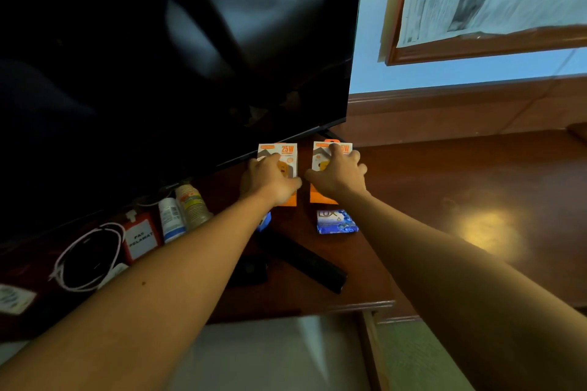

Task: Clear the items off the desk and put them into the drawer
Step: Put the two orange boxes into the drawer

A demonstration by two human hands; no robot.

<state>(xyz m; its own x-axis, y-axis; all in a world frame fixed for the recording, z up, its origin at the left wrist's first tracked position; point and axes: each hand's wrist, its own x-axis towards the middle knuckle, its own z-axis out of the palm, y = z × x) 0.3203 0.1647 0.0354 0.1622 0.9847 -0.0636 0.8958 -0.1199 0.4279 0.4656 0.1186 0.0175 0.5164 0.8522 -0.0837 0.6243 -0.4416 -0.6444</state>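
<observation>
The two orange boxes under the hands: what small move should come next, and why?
Probably close the fingers and lift both boxes. The left hand lies on the left box, the right hand on the right box; both boxes lie flat on the desk, and neither looks gripped yet. The drawer below stands open to take them.

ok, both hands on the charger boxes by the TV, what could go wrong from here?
1. The left hand and right hand each lie on a charger box, left box and right box, just under the TV's lower edge; lifting could knock the screen.
2. Pulling back, the forearms pass over the soap bar and black remote and may sweep them off.
3. Grip looks loose; a box could slip.
</observation>
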